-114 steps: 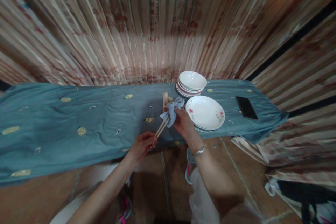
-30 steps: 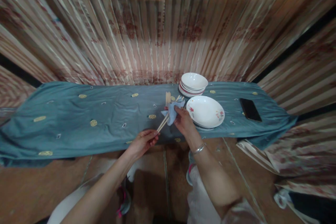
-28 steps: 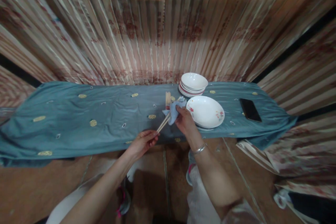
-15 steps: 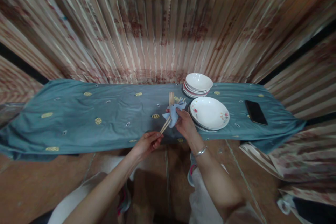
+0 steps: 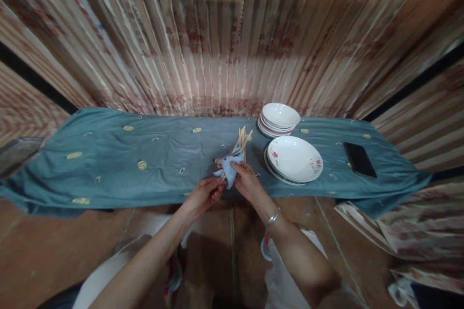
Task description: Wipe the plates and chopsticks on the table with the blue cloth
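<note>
A light blue cloth (image 5: 230,168) is bunched in my right hand (image 5: 247,180), wrapped around a pair of chopsticks (image 5: 248,138). My left hand (image 5: 207,196) pinches the near ends of those chopsticks, close against the cloth. The far ends stick out beyond the cloth, slanting up to the right. Behind them, several more chopsticks (image 5: 241,136) lie on the blue-green tablecloth (image 5: 170,152); the cloth and my hand hide their lower parts.
Right of my right hand stands a stack of plates (image 5: 295,159) with a flower pattern. A stack of white bowls (image 5: 280,117) stands behind it. Farther right lies a black phone (image 5: 360,160). A pleated curtain (image 5: 217,48) hangs along the table's far edge.
My right hand and the cloth have slid down the chopsticks toward my left hand, so more of the far ends shows. The view has shifted slightly.
</note>
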Tool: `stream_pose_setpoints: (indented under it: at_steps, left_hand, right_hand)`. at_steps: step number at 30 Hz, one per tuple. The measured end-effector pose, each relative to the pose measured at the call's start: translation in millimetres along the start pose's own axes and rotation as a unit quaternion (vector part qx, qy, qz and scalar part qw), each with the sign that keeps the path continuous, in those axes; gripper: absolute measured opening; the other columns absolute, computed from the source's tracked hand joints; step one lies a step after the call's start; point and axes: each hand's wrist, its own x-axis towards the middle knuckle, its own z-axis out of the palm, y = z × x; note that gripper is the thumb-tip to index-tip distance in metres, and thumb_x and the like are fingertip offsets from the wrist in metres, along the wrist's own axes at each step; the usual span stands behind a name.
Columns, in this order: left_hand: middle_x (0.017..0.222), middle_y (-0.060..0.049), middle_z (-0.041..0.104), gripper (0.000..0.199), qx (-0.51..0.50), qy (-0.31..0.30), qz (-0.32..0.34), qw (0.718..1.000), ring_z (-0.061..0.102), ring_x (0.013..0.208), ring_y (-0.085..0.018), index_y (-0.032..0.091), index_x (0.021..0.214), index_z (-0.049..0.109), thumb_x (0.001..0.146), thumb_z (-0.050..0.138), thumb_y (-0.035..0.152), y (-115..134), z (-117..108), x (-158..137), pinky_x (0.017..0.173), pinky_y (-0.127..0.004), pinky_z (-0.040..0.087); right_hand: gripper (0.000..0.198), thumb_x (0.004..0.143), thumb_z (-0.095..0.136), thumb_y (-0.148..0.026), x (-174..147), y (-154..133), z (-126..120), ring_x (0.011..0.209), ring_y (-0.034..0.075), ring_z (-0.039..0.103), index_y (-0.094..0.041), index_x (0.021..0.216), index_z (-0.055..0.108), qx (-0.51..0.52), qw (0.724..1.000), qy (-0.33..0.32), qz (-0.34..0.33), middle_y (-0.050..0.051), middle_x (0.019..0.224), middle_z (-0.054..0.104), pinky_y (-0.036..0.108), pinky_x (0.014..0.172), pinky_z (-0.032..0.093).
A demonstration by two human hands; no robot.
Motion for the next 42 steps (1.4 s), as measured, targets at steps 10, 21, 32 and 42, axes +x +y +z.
stream_pose_setpoints:
  at_steps: [10, 21, 32, 42]
  left_hand:
    - [0.060, -0.002, 0.064, 0.024, 0.012, 0.035, 0.009, 0.999, 0.052, 0.047, -0.004, 0.009, 0.069, 0.070, 0.059, 0.085, 0.025, -1, 6, -2, 0.045, -0.013, 0.038]
    - [0.056, -0.001, 0.060, 0.022, 0.042, 0.035, 0.012, 0.998, 0.048, 0.045, -0.003, 0.008, 0.071, 0.072, 0.064, 0.082, 0.026, -5, 1, 1, 0.043, -0.015, 0.033]
    - [0.052, -0.001, 0.057, 0.022, 0.039, 0.028, -0.016, 0.999, 0.044, 0.043, -0.004, 0.009, 0.065, 0.070, 0.063, 0.081, 0.027, -6, 0, -5, 0.041, -0.016, 0.028]
    - [0.052, -0.001, 0.055, 0.021, 0.024, 0.038, -0.033, 0.998, 0.044, 0.042, -0.003, 0.008, 0.065, 0.067, 0.067, 0.078, 0.026, -9, -3, -6, 0.040, -0.016, 0.028]
  right_hand:
    - [0.031, 0.059, 0.082, -0.037, -2, -2, -1, 0.061, 0.018, 0.069, -0.015, 0.078, 0.072, -0.019, 1.000, -0.007, 0.002, 0.005, 0.073, 0.075, 0.024, 0.050, 0.053]
    - [0.027, 0.059, 0.082, -0.033, 2, -12, -8, 0.078, 0.024, 0.072, -0.014, 0.075, 0.071, -0.020, 1.000, 0.017, -0.011, 0.007, 0.073, 0.075, 0.032, 0.072, 0.058]
    - [0.013, 0.072, 0.071, -0.027, 11, -46, -29, 0.077, 0.018, 0.070, -0.019, 0.083, 0.071, 0.000, 0.994, 0.067, -0.088, 0.003, 0.080, 0.075, 0.029, 0.075, 0.057]
    - [0.017, 0.073, 0.071, -0.031, 12, -44, -30, 0.082, 0.018, 0.070, -0.021, 0.087, 0.068, 0.003, 0.993, 0.062, -0.104, 0.001, 0.082, 0.075, 0.030, 0.081, 0.055]
